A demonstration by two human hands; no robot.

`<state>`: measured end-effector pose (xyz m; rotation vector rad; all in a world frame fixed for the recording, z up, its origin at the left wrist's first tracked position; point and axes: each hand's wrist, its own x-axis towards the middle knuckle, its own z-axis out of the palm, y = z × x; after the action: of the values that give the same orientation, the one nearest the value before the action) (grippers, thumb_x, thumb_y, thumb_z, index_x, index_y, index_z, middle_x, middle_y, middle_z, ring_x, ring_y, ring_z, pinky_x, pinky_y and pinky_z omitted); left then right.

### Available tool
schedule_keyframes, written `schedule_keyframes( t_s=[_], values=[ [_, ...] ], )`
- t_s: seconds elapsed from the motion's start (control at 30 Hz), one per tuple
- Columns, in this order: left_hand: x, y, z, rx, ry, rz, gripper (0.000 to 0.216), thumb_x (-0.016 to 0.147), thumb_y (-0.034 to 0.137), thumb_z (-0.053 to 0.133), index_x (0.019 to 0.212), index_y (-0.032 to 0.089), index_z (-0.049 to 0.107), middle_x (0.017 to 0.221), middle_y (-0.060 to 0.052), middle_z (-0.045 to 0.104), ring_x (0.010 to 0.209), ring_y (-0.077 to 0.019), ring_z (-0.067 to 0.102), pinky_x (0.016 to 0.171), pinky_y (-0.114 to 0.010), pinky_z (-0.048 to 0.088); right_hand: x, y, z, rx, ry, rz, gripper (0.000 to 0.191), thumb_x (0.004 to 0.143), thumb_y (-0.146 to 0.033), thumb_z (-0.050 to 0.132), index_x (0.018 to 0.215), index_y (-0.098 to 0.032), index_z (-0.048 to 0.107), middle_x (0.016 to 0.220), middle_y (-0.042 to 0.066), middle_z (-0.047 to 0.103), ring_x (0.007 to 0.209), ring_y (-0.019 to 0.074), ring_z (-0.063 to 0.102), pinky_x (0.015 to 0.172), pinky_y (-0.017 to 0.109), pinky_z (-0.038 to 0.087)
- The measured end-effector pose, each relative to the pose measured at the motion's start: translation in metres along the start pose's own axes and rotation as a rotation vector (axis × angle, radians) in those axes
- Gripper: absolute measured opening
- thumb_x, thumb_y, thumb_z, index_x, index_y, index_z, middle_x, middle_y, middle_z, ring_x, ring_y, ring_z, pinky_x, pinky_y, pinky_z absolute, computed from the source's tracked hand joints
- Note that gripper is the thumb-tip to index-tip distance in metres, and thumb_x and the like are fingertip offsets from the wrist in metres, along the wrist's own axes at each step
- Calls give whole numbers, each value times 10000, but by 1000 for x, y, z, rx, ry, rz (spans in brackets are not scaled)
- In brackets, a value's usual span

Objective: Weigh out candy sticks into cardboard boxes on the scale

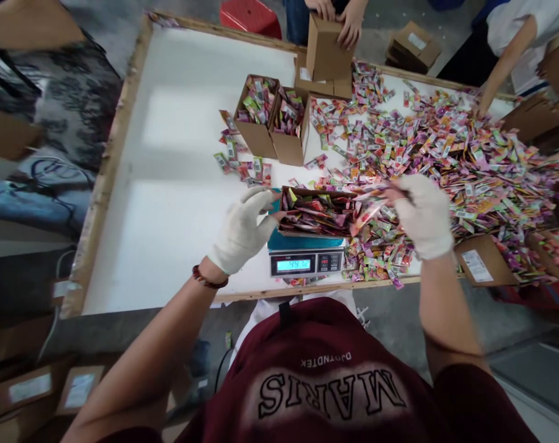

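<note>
A small cardboard box [307, 232] full of colourful sachets sits on a digital scale [306, 263] at the table's near edge. My left hand [243, 229], in a white glove, rests against the box's left side with its fingers curled. My right hand [422, 212], also gloved, is closed on a few sachets [369, 212] held just over the box's right end. A big heap of loose sachets [468, 160] covers the right half of the table.
Two filled open boxes [273, 138] stand mid-table on the white tabletop [178, 184] with its wooden rim. Another person's hands hold a cardboard box [325, 49] at the far edge. A third person's arm [501, 67] reaches in far right. More cartons [485, 261] lie right.
</note>
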<state>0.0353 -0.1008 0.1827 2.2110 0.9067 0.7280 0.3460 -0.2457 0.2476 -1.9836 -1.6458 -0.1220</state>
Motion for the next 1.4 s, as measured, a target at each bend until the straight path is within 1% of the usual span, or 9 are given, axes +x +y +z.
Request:
schedule_keyframes(
  t_s=[0.13,0.23,0.33,0.5,0.77,0.9,1.07,1.2,1.4],
  values=[
    [-26,-21,-5,-28,78,-139,185,909,325,626,1006,172,660,1205,-85,692,785,-147,686,812,-324,591,-26,42,-66,-272,190,111,131,925,-346,685,974,-241,745,919,87,727,916,270,675,842,408,513],
    [-46,-34,-7,-36,90,-238,172,897,327,629,959,169,657,1162,-80,699,764,-146,691,790,-324,593,-37,61,-77,-433,239,165,365,848,-304,753,1184,-165,726,1136,216,689,1100,349,634,944,473,487],
    [-55,-40,-10,-39,83,-289,184,901,334,623,973,170,665,1172,-88,696,769,-150,698,798,-336,599,-37,47,-47,-284,127,131,420,874,-334,719,1251,-152,681,1169,204,669,1152,345,607,1007,494,477],
    [-51,-32,-12,-28,112,-246,181,905,322,622,1005,179,669,1192,-87,696,774,-144,696,802,-330,608,-14,-23,46,50,-358,26,295,960,-321,616,1212,-176,667,1234,129,645,966,230,658,909,399,547],
    [-46,-13,-11,-59,131,-142,165,928,341,628,957,179,649,1212,-94,686,848,-172,706,843,-355,611,28,-62,123,-253,-769,26,267,965,-184,504,1132,-211,711,1173,124,717,1081,290,661,895,385,491],
    [-45,-11,-6,-97,126,-107,178,937,336,635,986,168,667,1204,-108,690,837,-171,701,830,-359,611,26,-49,98,-99,-661,-10,203,943,-211,541,998,-210,737,1079,90,750,1020,251,661,877,345,474],
    [-39,-16,0,-113,114,-97,195,940,322,633,1043,167,690,1206,-109,686,845,-170,703,839,-364,613,0,-21,9,39,-365,75,221,952,-307,557,995,-203,747,960,62,751,846,211,664,777,329,488],
    [-34,-21,6,-105,95,-87,190,935,323,633,1018,165,695,1184,-104,687,829,-169,694,835,-367,610,-33,28,-54,-204,-117,241,267,929,-382,591,1051,-201,744,956,86,743,881,254,670,812,384,508],
    [-22,-15,8,-82,59,-102,188,928,338,613,988,175,684,1179,-95,683,856,-181,689,837,-376,612,-56,63,-46,-327,39,287,442,895,-430,634,1254,-175,669,1029,126,699,987,294,637,886,437,516]
  ],
)
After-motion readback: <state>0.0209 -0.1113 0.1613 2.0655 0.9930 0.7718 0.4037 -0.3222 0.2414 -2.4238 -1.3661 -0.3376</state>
